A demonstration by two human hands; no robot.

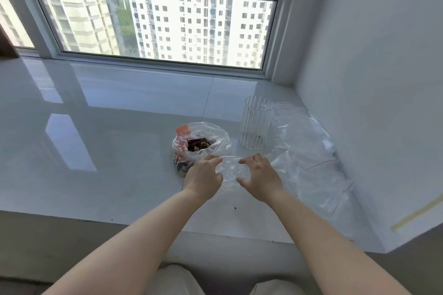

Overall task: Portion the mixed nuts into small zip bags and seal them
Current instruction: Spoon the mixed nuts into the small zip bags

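A large clear bag of mixed nuts (pixel 201 141) stands open on the glossy white sill (pixel 107 127), with an orange label at its left side. Just in front of it I hold a small clear zip bag (pixel 230 170) between both hands. My left hand (pixel 203 178) pinches the bag's left edge. My right hand (pixel 260 176) grips its right edge with thumb and curled fingers. The small bag looks empty and its mouth faces away from me.
A ribbed clear glass cup (pixel 256 122) stands right of the nut bag. Several empty zip bags (pixel 309 151) lie piled against the right wall (pixel 371 79). A window (pixel 155 24) runs behind. The sill's front edge lies under my forearms.
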